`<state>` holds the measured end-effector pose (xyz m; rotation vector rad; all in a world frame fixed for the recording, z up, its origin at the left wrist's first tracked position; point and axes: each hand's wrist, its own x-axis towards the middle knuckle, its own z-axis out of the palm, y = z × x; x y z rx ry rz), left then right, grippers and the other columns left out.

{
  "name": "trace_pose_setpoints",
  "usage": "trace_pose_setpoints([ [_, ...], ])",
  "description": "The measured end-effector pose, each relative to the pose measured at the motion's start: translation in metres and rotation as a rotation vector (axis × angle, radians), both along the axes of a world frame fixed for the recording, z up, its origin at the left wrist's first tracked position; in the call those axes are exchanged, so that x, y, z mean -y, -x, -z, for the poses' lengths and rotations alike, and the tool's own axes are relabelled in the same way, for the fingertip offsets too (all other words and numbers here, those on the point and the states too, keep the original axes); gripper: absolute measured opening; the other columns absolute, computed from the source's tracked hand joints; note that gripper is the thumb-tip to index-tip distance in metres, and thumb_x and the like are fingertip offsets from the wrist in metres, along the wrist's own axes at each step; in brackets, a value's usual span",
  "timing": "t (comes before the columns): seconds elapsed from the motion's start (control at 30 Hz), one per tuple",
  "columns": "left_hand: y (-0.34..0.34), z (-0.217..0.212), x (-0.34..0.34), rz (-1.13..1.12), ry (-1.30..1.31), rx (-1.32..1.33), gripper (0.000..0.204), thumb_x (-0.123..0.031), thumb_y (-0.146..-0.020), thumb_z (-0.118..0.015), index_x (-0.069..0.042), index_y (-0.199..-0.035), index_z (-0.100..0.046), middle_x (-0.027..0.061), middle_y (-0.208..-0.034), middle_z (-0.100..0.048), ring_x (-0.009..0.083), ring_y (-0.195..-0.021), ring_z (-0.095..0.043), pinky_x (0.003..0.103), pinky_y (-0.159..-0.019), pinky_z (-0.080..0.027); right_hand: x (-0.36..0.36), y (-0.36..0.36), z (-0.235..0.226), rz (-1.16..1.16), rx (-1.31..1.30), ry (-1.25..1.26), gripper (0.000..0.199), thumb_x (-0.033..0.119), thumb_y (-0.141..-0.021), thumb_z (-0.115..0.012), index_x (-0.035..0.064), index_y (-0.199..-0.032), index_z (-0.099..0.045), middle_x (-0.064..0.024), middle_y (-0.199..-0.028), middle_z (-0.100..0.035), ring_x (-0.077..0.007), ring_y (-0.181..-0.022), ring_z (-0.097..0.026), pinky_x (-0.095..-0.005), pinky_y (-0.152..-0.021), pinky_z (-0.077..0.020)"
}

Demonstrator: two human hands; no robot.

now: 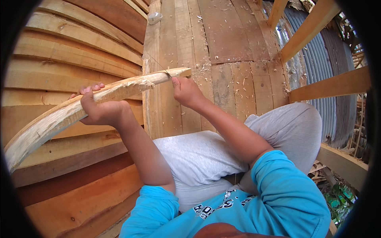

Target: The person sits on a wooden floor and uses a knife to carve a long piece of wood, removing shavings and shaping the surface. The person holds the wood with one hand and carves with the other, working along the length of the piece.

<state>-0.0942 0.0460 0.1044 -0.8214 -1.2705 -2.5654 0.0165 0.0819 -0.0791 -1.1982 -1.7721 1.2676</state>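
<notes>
A long, roughly shaved pale wooden pole [119, 89] slants from the left edge up to a pointed end right of the upper middle. Seen through the fisheye, it looks curved, and a ragged curl of wood stands out on its underside. My left hand [104, 112] wraps round the pole from below, fingertips showing over the far side. Just short of the point, a thin dark cord [169, 73] goes round the wood and runs off up to the left. My right hand [185, 92] is closed beside it, thumb against the cord; what lies inside the fist is hidden.
Stacked wooden boards [71, 59] form a slatted surface on the left. Shavings lie scattered over the plank floor [226, 35]. A small clear object [154, 18] rests at the far end. Wooden rails [329, 86] and corrugated metal sheets [326, 115] line the right side.
</notes>
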Motion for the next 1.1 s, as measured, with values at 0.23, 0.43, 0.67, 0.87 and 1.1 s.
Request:
trace_pose_setpoints([
  [0.23,-0.002,-0.003,0.001,0.013,-0.002,-0.013,0.042,-0.001,-0.071,-0.056,0.002,-0.111,-0.043,0.0095,-0.079,-0.05,0.0175,-0.06,-0.05,0.03,-0.058,-0.047,-0.009,-0.005,0.0,0.024,-0.075,-0.115,0.047,0.029,-0.102,-0.042,-0.005,-0.078,-0.062,-0.0281,-0.071,-0.062,-0.0477,-0.068,-0.061,-0.0517,-0.065,-0.0484],
  [0.43,-0.004,-0.006,0.007,0.018,-0.007,-0.009,0.041,0.0,-0.071,-0.054,0.003,-0.111,-0.043,0.0098,-0.079,-0.051,0.0175,-0.061,-0.05,0.031,-0.059,-0.048,0.027,-0.002,-0.056,-0.085,-0.003,-0.112,0.048,0.029,-0.102,-0.039,-0.0041,-0.079,-0.065,-0.0299,-0.079,-0.065,-0.049,-0.078,-0.063,-0.0551,-0.072,-0.0511],
  [0.67,-0.009,-0.003,0.002,0.017,-0.006,-0.033,0.039,0.0,-0.072,-0.054,0.002,-0.109,-0.044,0.0088,-0.078,-0.05,0.0172,-0.06,-0.05,0.032,-0.059,-0.048,0.005,-0.003,-0.025,-0.036,0.044,-0.013,0.048,0.03,-0.102,-0.039,-0.0038,-0.08,-0.066,-0.0298,-0.079,-0.065,-0.0483,-0.078,-0.064,-0.0542,-0.071,-0.0515],
  [0.87,-0.012,-0.004,-0.001,0.055,0.008,-0.043,0.038,0.0,-0.071,-0.055,0.002,-0.108,-0.044,0.0092,-0.077,-0.049,0.0174,-0.06,-0.05,0.033,-0.06,-0.049,-0.015,-0.015,0.0,-0.051,-0.006,0.041,0.046,0.03,-0.101,-0.041,-0.0036,-0.082,-0.067,-0.0305,-0.084,-0.066,-0.0466,-0.08,-0.065,-0.0549,-0.075,-0.0507],
  [1.1,-0.004,-0.004,0.005,0.026,0.022,-0.021,0.04,-0.001,-0.071,-0.055,0.002,-0.109,-0.044,0.0098,-0.077,-0.05,0.0176,-0.061,-0.05,0.032,-0.06,-0.048,0.021,-0.005,-0.04,-0.063,0.051,-0.139,0.042,0.027,-0.102,-0.039,-0.0031,-0.085,-0.062,-0.0296,-0.076,-0.063,-0.0484,-0.074,-0.062,-0.0556,-0.07,-0.0484],
])
